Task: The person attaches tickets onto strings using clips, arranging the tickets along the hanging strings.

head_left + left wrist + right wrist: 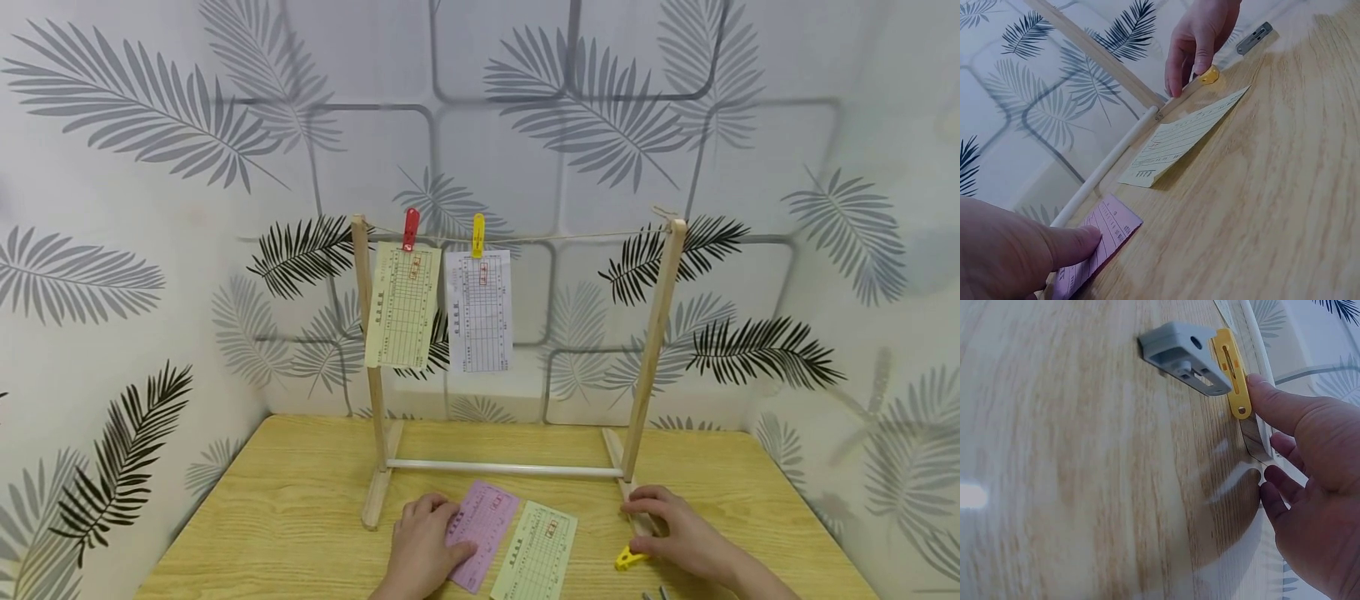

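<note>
My left hand (425, 542) grips a pink printed slip (486, 533) near the table's front, its thumb across the face; the fingers behind are partly hidden. Beside that slip lies a pale yellow-green slip (537, 550), one edge lifted off the wood in the left wrist view. My right hand (686, 533) is by the rack's right foot, its thumb against a yellow clothespin (1233, 375) and the other fingers spread apart from it. A grey clothespin (1185, 356) stands close by in the right wrist view.
A wooden rack (651, 350) with a white crossbar (502, 469) holds a string (577, 237). A red clothespin (410, 230) hangs a yellow-green slip (403, 308) there; a yellow clothespin (478, 236) hangs a white slip (480, 317). Leaf-patterned wall covering (525, 67) rises behind.
</note>
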Demonstrator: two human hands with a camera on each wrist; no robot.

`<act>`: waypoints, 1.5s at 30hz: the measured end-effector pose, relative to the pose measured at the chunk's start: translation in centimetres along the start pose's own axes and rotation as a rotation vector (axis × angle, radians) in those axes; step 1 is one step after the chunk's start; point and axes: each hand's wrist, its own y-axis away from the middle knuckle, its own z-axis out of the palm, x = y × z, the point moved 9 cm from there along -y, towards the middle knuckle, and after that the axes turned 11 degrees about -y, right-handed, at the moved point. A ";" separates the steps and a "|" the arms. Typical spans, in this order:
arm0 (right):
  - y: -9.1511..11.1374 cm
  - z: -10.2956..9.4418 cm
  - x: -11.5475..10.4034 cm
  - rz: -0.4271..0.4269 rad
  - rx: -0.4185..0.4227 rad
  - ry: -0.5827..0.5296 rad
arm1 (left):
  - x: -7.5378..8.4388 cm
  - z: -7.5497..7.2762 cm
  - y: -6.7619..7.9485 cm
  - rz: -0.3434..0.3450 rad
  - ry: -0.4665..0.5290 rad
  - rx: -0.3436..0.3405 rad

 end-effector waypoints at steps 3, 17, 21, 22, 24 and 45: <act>0.0 0.0 0.1 0.012 -0.007 0.000 | 0.1 -0.2 0.1 0.004 0.001 0.016; -0.2 0.1 -0.1 0.005 0.000 -0.017 | 0.1 -0.2 0.2 0.049 0.014 0.049; -0.2 0.2 -0.3 -0.004 0.014 -0.011 | 0.2 -0.3 0.1 0.051 0.016 0.048; -0.2 0.2 -0.3 -0.004 0.018 -0.008 | 0.2 -0.4 0.1 0.049 0.016 0.047; -0.3 0.3 -0.4 0.001 0.023 -0.001 | 0.2 -0.3 0.0 0.040 0.023 0.035; 0.1 0.0 1.6 -0.095 -0.006 -0.027 | -0.6 0.1 -0.5 -0.023 0.091 -0.005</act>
